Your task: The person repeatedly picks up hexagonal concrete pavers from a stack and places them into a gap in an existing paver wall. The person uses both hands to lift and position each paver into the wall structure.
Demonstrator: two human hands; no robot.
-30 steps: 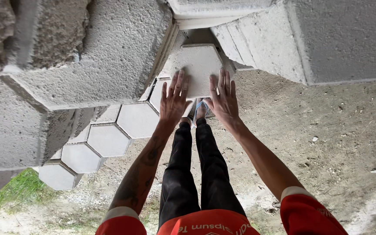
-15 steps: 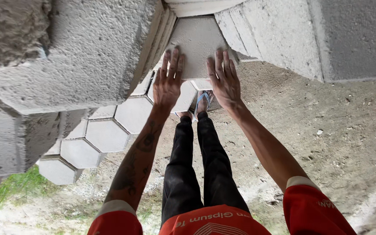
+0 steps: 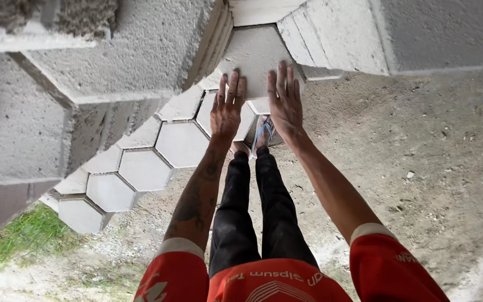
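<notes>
On the hexagonal paver, both flat hands.

Bare sandy ground, scattered small pebbles. Hexagonal concrete pavers lie directly on it in a row, running from under the left hand off to its left. Grass patch beyond the row's far end.

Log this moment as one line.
left hand flat on grey hexagonal concrete paver | right hand flat on same | laid hexagonal pavers beside
</notes>
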